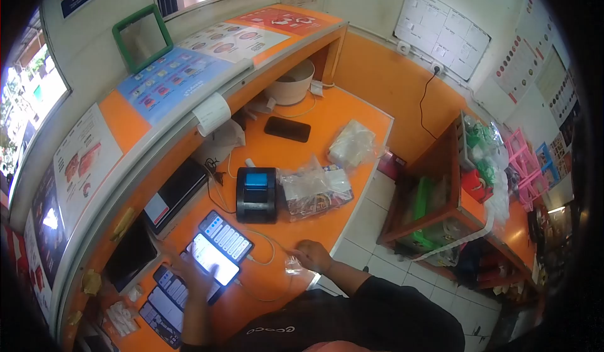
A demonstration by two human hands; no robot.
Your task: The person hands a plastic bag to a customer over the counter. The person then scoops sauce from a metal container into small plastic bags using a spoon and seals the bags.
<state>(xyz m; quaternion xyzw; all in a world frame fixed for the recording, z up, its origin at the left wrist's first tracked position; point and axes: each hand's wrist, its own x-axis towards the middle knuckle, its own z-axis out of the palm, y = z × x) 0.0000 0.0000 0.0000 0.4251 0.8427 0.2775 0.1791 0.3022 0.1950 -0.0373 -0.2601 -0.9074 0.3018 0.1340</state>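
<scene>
My left hand is over a group of phones on the orange desk, its fingers apart and its thumb over a brightly lit phone. Just above that lies another lit phone showing message-like blocks. Two darker phones lie left of the wrist. My right hand rests by the desk's front edge with its fingers curled; a thin white cable runs near the fingertips, and what they hold, if anything, is hidden. A small piece of clear plastic lies beside it.
A black receipt printer with a blue top stands mid-desk. Plastic-wrapped packs, clear bags, a black phone and a round basket lie beyond. Dark tablets line the raised counter. A wooden shelf stands right.
</scene>
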